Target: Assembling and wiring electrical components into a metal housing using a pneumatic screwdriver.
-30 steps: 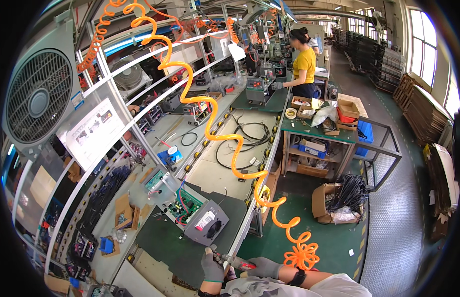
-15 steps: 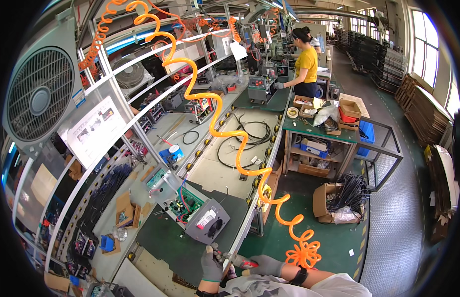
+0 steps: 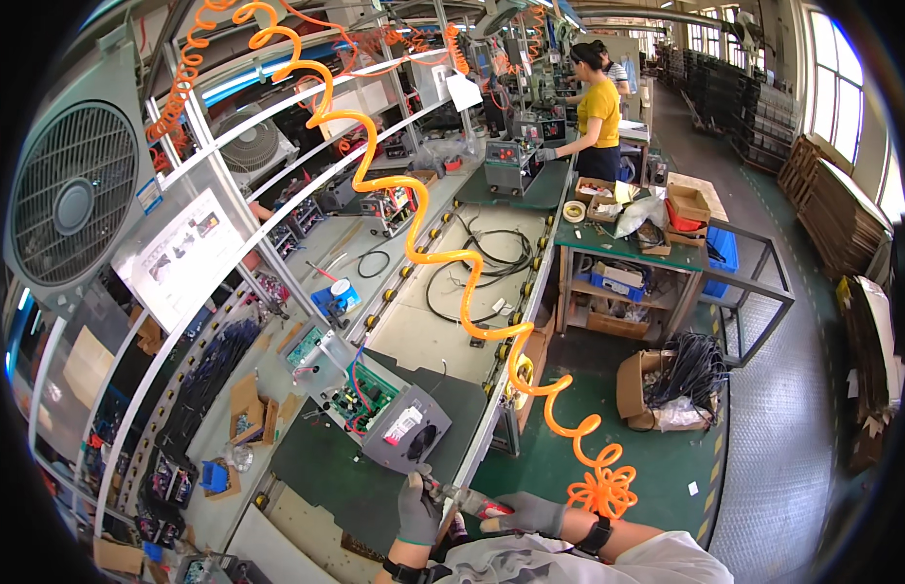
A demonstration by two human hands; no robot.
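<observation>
Both of my hands wear grey gloves and meet at the near edge of the bench. My right hand point(image 3: 530, 514) is wrapped round the rear of a red and grey pneumatic screwdriver point(image 3: 480, 504), which lies slantwise with its front end toward the left. At that front end my left hand point(image 3: 416, 511) is closed, thumb up; whether its fingers also pinch a small part is too small to tell. Just beyond stands an opened grey machine housing point(image 3: 406, 433) with a fan grille and a white label. A green circuit board point(image 3: 370, 397) with red and blue wires shows inside it.
The housing rests on a dark board point(image 3: 321, 477) over the roller line. An orange coiled air hose point(image 3: 443, 256) hangs across the middle. Small cardboard boxes point(image 3: 246, 414) sit left, and a carton of black cables point(image 3: 642, 389) is on the floor at right. A co-worker point(image 3: 598, 112) stands farther along.
My hands and the screwdriver have shifted slightly upward in view, and more of the tool's red body shows. The whole view has turned a little; the housing stays on its board.
</observation>
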